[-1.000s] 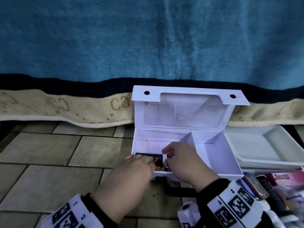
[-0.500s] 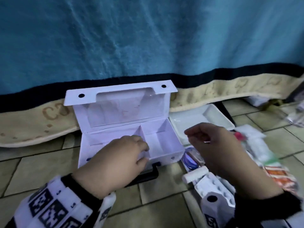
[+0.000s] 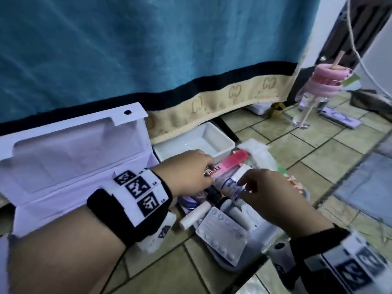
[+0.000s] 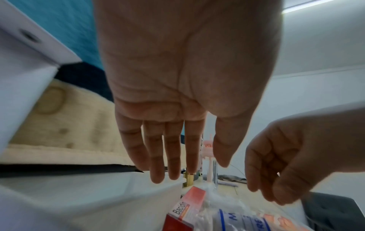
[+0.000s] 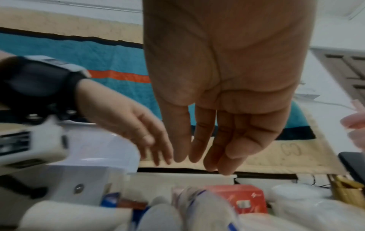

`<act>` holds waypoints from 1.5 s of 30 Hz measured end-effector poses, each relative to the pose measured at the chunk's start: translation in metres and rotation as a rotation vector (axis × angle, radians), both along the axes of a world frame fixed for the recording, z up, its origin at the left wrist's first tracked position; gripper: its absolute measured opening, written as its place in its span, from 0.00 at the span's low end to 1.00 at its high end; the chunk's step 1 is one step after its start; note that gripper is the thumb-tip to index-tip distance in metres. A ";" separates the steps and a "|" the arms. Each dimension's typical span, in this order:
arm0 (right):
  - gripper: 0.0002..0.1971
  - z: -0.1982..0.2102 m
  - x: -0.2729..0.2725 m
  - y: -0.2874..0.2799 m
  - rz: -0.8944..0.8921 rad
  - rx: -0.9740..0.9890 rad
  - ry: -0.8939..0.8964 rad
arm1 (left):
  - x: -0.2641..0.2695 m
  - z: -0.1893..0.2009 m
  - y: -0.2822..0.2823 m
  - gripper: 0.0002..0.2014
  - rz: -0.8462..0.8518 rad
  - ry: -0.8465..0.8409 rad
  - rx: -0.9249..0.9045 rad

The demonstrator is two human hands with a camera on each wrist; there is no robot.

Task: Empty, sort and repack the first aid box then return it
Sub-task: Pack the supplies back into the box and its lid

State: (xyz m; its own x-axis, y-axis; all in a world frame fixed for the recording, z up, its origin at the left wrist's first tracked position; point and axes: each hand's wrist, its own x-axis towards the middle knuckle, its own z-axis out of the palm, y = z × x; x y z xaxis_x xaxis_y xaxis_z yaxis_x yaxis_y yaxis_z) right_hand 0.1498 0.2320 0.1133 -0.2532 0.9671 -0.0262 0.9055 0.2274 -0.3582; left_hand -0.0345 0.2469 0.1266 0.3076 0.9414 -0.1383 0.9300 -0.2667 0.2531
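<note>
Both hands have left the first aid box (image 3: 70,166) and swung right to the pile of supplies on the floor tiles. A second ago they were together in the box's left compartment, setting a small dark packet down there; now the box sits open and alone at the left, lid propped back against the blue bedspread (image 3: 148,49), its inside hidden behind the left forearm.

The left hand (image 3: 186,172) hovers over the pink "Bacidin" carton (image 3: 228,165). In the left wrist view its fingers (image 4: 158,148) hang straight and released, holding nothing. The right hand (image 3: 267,187) reaches down over the white tube with blue print (image 3: 232,187); its fingers (image 5: 199,140) are loosely bent, and they may be touching the tube, though the blur leaves that unsure. No grip shows.

So one item looks packed, and the repacking seems to be at the fetch of the next one. The blister pack (image 3: 222,234), the white roll (image 3: 195,214) and the rest lie unpacked, with the white tray (image 3: 220,137) behind them.
</note>
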 end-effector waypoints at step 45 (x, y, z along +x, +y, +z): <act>0.16 -0.026 -0.038 -0.010 0.126 0.129 -0.123 | 0.040 -0.034 0.048 0.20 0.183 0.065 -0.027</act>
